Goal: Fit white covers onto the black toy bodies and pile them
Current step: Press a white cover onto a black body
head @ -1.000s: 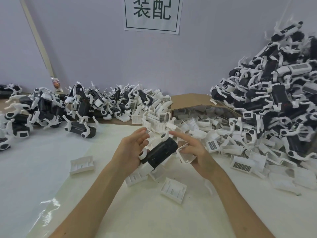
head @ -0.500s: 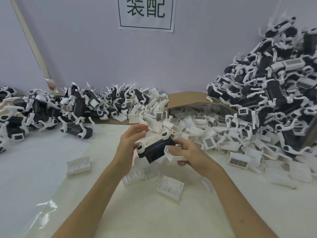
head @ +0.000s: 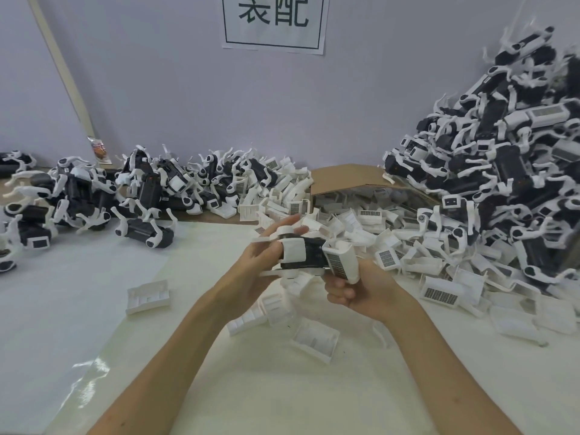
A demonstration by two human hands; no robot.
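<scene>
My left hand (head: 262,265) holds a black toy body (head: 309,257) with white legs above the table's middle, fingers wrapped round its left end. Against the body's right end sits a white cover (head: 340,260) with a gridded face, gripped from below by my right hand (head: 361,288). Loose white covers (head: 370,227) spill from an open cardboard box (head: 342,180) just behind the hands. A tall pile of toy bodies (head: 502,171) rises at the right, and a lower pile of toy bodies (head: 144,189) lies along the back left.
Single white covers lie on the white sheet: one cover (head: 148,296) left of my arm, another cover (head: 315,339) between my forearms. A lone toy body (head: 144,230) stands front of the left pile. A paper sign (head: 276,23) hangs on the wall.
My right hand has brought the white cover up against the right end of the black body. My left hand has turned the body more level.
</scene>
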